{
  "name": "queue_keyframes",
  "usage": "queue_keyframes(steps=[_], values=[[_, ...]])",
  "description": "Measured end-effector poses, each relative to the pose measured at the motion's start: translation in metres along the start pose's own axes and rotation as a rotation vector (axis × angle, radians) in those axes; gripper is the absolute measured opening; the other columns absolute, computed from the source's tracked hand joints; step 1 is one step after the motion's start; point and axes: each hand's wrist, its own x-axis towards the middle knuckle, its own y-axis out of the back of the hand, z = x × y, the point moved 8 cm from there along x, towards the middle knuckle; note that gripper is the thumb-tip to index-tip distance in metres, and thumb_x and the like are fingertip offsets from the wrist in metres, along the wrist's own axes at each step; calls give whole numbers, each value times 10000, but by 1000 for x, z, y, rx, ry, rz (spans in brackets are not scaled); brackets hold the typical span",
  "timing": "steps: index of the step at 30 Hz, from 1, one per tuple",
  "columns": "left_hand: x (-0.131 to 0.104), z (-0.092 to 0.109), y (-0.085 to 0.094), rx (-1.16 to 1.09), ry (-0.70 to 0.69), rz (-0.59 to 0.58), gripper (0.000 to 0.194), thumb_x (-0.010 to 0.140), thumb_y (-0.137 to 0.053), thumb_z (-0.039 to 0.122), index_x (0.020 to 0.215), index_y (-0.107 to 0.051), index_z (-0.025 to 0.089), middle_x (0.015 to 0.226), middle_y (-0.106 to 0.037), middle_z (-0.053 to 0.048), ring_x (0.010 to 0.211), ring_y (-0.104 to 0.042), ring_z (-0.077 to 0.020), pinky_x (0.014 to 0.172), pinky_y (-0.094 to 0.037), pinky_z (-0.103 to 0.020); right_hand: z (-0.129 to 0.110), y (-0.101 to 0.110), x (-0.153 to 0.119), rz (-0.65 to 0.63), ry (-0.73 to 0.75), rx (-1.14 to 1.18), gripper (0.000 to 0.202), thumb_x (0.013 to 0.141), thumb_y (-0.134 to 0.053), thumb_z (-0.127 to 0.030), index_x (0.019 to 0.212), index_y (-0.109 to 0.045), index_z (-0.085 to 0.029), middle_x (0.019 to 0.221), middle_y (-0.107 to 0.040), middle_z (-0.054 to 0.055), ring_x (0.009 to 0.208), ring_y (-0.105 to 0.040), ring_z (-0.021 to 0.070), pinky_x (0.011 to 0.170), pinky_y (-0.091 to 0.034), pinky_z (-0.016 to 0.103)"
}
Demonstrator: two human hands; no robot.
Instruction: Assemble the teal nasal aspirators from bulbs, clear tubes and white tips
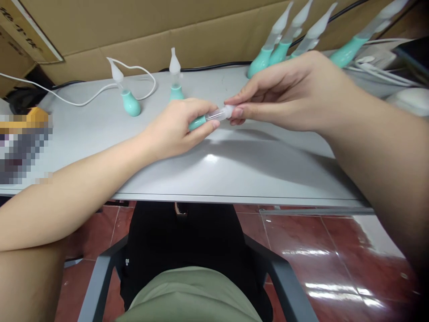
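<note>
My left hand (pixel 182 127) is wrapped round the teal bulb end of a nasal aspirator (pixel 217 115), its clear tube pointing right above the desk. The fingers of my right hand (pixel 288 96) pinch the white tip end of that same aspirator, hiding most of the tip. Behind my left hand, another teal aspirator (pixel 176 93) stands upright, and one more (pixel 130 103) leans at the left beside a white cable. Several similar aspirators (pixel 260 61) stand behind my right hand, partly covered by it.
The grey desk (pixel 201 181) has a cardboard wall (pixel 134 33) along its back. White cables (pixel 385 79) and a white rounded object (pixel 410 100) lie at the right. A yellow object (pixel 37 118) is at the left. Chair armrests (pixel 103 277) flank my lap.
</note>
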Motion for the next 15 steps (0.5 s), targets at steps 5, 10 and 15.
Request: queue_keyframes(steps=[5, 10, 15], values=[[0, -2, -5, 16, -27, 9, 260, 1226, -655, 410, 1143, -860, 275, 1080, -894, -111, 1089, -859, -330, 1072, -727, -504, 3, -5, 2, -24, -20, -2, 361, 1024, -1175, -515, 998, -957, -227, 917, -882, 28, 864, -876, 189, 866, -815, 386], [-3, -2, -6, 23, -22, 21, 278, 1236, -667, 430, 1089, -848, 279, 992, -845, -96, 1027, -838, -321, 1014, -703, -497, 2, -5, 2, -50, -16, -42, 276, 1072, -1128, -438, 984, -947, -249, 920, -892, 28, 850, -869, 190, 844, -796, 395], [-3, 0, -7, 12, -14, 30, 269, 1233, -662, 410, 1115, -862, 273, 1013, -856, -93, 1022, -838, -316, 1011, -698, -491, 1, -5, 3, -31, -18, -70, 227, 1070, -1099, -385, 963, -945, -257, 918, -897, 24, 846, -867, 201, 816, -786, 402]])
